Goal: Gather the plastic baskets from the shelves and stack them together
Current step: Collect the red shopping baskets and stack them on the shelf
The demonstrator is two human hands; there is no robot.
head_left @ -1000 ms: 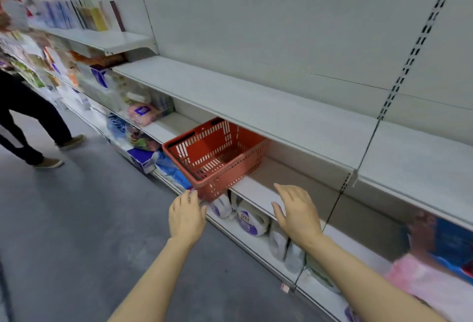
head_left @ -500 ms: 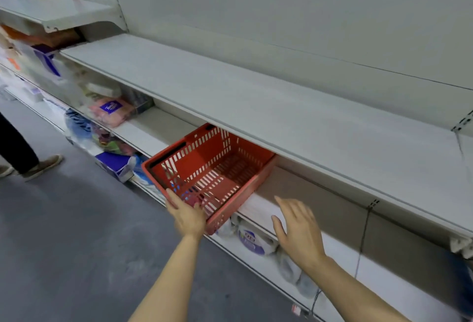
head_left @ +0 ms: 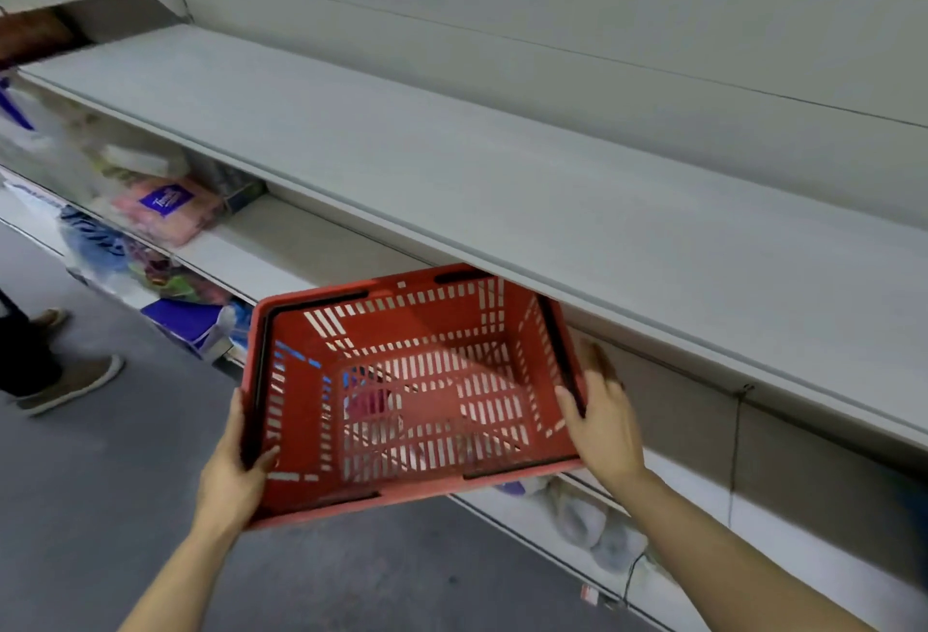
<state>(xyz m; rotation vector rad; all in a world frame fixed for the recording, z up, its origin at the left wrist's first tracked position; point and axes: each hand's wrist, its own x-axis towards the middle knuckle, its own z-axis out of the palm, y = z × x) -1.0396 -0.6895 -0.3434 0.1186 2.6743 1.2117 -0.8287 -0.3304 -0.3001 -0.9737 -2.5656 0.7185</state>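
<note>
A red plastic basket with slotted walls and black handles folded along its rim hangs in front of the shelves, its far end still under the edge of the wide upper shelf. My left hand grips its near-left rim, thumb inside. My right hand presses against the right rim with fingers spread along the black handle. The basket holds nothing.
Packaged goods sit on the middle shelf at left, more packs on the bottom shelf, and white bags low on the right. Another person's legs and shoes stand on the grey floor at far left.
The basket has come off the middle shelf toward me and turned square to my view. My left hand closed on its rim; my right hand moved onto the right rim.
</note>
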